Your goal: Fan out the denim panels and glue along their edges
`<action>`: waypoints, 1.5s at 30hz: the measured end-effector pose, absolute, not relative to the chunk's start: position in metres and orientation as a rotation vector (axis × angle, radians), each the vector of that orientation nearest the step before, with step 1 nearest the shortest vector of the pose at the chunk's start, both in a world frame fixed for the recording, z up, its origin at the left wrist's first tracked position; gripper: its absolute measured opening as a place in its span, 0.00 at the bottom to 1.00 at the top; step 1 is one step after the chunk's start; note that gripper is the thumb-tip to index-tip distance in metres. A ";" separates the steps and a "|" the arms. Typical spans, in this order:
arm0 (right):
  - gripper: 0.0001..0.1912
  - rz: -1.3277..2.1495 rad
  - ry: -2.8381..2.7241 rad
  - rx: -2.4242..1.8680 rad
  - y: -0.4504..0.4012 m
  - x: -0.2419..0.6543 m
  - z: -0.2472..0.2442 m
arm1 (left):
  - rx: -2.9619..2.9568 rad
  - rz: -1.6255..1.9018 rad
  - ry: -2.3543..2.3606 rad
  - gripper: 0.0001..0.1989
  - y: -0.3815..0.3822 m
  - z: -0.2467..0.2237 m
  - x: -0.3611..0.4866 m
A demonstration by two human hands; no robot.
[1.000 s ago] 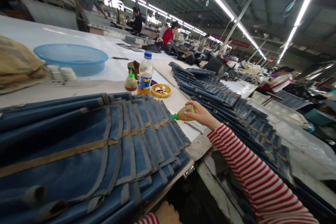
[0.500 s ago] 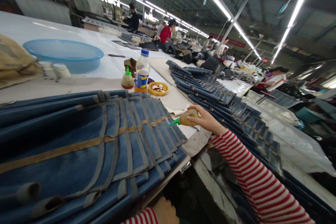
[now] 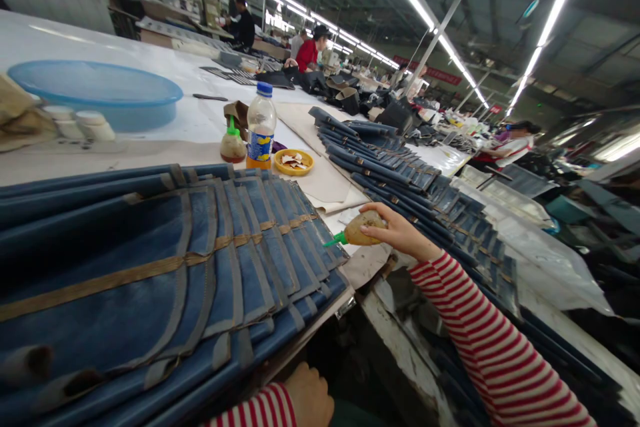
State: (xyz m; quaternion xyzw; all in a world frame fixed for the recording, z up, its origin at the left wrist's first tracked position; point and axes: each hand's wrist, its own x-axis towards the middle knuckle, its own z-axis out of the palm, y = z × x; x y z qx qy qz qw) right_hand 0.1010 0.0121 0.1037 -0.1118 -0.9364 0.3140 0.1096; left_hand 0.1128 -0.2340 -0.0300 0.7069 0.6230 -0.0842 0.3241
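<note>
My right hand [image 3: 393, 232] is closed around a squeeze glue bottle [image 3: 366, 228] with a yellowish, stained body and a green nozzle. The bottle lies nearly level, its nozzle tip pointing left over the right edge of the blue pieces. These blue leather-like pieces [image 3: 145, 233] lie overlapped in a fanned stack, with grey edge strips and a brown tape line across them. Low in the view, my left hand [image 3: 311, 395] is curled beside the stack's near edge, below the table top. Its fingertips are hidden, and I cannot make out what they hold.
A second fanned stack of blue pieces [image 3: 425, 187] lies to the right. Behind the near stack stand a drink bottle [image 3: 261, 127], another green-tipped glue bottle [image 3: 233, 143] and a yellow dish [image 3: 294, 163] of scraps. A blue basin [image 3: 95, 97] sits far left. Several people work farther back.
The view has shifted slightly, moving the scene left and up. Against the stack, the glue bottle in my right hand has moved a little right and nearer. My left hand stays low and curled.
</note>
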 end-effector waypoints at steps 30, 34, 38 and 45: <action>0.23 1.096 -2.664 -0.381 0.007 0.159 0.091 | 1.885 -0.280 1.659 0.15 -0.238 -0.016 0.112; 0.23 1.128 -2.635 -0.376 0.004 0.166 0.089 | 1.873 -0.280 1.658 0.14 -0.237 -0.017 0.114; 0.22 1.159 -2.598 -0.354 0.000 0.166 0.085 | 1.871 -0.286 1.658 0.13 -0.238 -0.016 0.116; 0.21 1.094 -2.540 -0.286 -0.002 0.147 0.073 | 1.855 -0.315 1.656 0.14 -0.239 -0.010 0.116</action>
